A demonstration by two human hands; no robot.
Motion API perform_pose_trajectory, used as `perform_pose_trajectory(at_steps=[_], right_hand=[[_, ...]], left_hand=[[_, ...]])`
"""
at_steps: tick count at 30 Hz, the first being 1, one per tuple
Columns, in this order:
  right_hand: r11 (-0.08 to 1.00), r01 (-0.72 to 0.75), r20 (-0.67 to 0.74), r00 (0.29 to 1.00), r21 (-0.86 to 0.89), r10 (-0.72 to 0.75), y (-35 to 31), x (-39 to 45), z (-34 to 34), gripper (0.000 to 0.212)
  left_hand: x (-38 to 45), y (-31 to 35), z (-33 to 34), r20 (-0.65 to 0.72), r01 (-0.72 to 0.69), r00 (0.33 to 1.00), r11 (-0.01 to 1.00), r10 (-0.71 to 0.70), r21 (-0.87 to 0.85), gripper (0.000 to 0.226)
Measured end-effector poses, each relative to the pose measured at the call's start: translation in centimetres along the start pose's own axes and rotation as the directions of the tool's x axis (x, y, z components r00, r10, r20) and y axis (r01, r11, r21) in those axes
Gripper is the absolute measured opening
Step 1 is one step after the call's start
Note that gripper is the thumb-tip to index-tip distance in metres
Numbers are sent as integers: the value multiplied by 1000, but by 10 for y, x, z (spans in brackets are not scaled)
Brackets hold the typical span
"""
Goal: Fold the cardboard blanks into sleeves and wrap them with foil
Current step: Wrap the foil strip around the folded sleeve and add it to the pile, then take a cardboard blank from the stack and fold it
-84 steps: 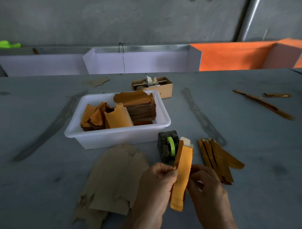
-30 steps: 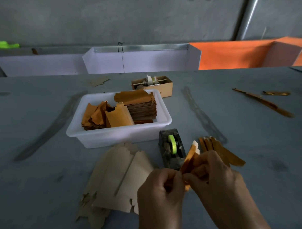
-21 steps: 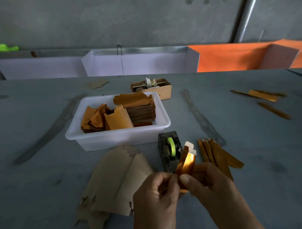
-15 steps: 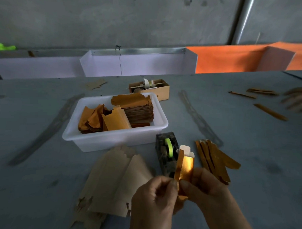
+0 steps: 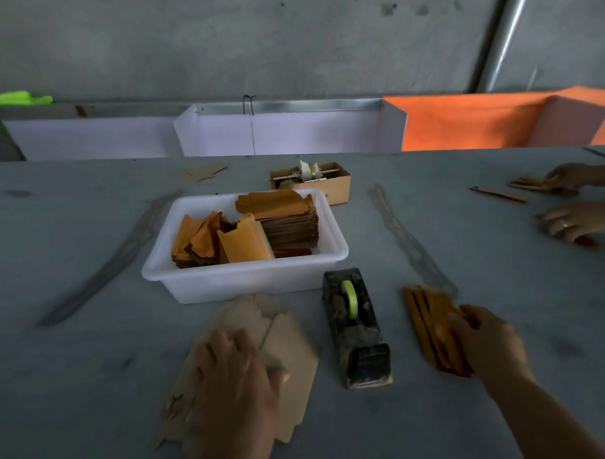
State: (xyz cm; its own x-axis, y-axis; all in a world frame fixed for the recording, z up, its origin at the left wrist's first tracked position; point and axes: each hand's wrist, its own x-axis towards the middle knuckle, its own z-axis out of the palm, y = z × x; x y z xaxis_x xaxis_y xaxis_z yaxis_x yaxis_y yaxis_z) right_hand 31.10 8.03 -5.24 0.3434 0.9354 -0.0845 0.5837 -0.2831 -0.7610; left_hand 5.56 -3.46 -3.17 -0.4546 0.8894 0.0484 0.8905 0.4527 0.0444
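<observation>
Head view: left hand (image 5: 236, 374) flat on cardboard blanks (image 5: 289, 359).

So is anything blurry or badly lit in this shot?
Head view: dim, flat light, no glare; right hand and the gold sleeves under it are motion-blurred; tape dispenser and white tub look sharp; the wall rail bows from wide-angle distortion.
</observation>
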Motion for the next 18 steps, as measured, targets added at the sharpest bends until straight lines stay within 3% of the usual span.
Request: perform_pose_trajectory(at_steps=[2,6,11,18], right_hand=[[994,32,-50,998,-105,-37,2,0,-2,32],[976,170,-147,971,-133,-189,0,-23,-12,25],[973,229,-144,963,-9,-227,-3,-59,-20,22],[937,347,-160,928,36,-337,-25,-92,-22,25]], left_hand=[[7,-2,3,23,-5,1000,999,5,-33,48],[21,-7,-2,113,66,993,970,-41,-232,35],[31,-19,-5,164,165,981,882,-101,-442,25],[39,-29,-9,101,94,994,848,-48,-522,22]])
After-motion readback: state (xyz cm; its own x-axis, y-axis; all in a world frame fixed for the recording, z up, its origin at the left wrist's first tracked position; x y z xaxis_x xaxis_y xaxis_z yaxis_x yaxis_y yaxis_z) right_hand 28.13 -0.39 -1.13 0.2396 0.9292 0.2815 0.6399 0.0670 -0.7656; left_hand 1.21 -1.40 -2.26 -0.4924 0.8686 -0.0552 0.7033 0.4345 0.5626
